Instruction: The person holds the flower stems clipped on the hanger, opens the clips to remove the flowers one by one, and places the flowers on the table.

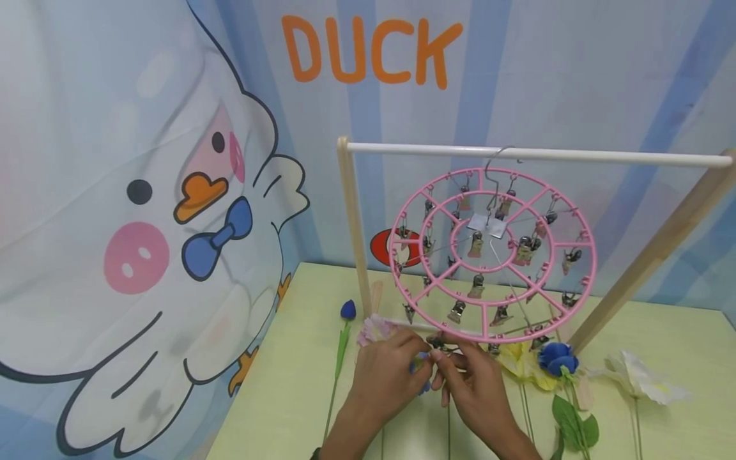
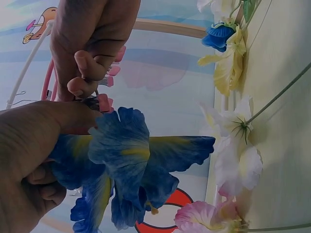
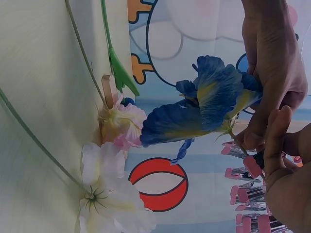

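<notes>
Below the near rim of a pink round clip hanger (image 1: pixel 485 326), both hands meet at one clip. My left hand (image 1: pixel 385 370) pinches the short stem of a blue artificial flower with yellow streaks (image 2: pixel 124 150), whose petals hang below the fingers. In the right wrist view, the pink-tipped metal clip (image 3: pixel 252 166) lies at the stem, close under the flower head. Fingers of my right hand (image 1: pixel 483 383) pinch this clip by its dark handle end. Whether its jaws bite the stem is partly hidden by the fingers.
The hanger hooks over a white bar (image 1: pixel 402 149) on a wooden stand, with several other clips dangling. On the table lie a blue bud (image 1: pixel 347 310), a pink flower (image 1: pixel 376 328), a yellow flower (image 1: pixel 517 361), a blue rose (image 1: pixel 558 359) and a white flower (image 1: pixel 638 377).
</notes>
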The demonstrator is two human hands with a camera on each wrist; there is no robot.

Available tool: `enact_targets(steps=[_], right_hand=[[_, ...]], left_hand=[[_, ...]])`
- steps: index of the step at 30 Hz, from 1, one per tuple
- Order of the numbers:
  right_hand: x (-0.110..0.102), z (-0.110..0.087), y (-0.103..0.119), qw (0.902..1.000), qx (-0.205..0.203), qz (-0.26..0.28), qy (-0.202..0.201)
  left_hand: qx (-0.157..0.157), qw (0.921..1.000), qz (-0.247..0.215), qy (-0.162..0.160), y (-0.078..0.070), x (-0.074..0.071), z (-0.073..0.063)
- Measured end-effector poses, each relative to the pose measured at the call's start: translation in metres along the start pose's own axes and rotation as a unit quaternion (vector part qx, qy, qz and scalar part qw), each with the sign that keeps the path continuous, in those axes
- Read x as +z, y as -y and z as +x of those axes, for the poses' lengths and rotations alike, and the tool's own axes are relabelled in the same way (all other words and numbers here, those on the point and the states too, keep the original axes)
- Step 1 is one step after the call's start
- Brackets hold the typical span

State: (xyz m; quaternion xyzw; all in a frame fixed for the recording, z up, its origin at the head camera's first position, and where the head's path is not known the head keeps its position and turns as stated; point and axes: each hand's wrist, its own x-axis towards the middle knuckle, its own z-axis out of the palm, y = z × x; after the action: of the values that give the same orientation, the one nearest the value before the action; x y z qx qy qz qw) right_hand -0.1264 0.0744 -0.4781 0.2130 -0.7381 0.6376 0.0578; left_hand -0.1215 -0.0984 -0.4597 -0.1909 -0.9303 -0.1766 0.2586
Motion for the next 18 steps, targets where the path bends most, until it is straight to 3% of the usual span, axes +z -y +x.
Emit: enact_targets(steps=[18], right_hand=[[0.003, -0.0008, -0.0008, 0.9997, -0.005, 0.02, -0.009]], left_hand=[[0.007, 0.9996, 0.01, 0.026, -0.0023, 0.0061, 0.0036]])
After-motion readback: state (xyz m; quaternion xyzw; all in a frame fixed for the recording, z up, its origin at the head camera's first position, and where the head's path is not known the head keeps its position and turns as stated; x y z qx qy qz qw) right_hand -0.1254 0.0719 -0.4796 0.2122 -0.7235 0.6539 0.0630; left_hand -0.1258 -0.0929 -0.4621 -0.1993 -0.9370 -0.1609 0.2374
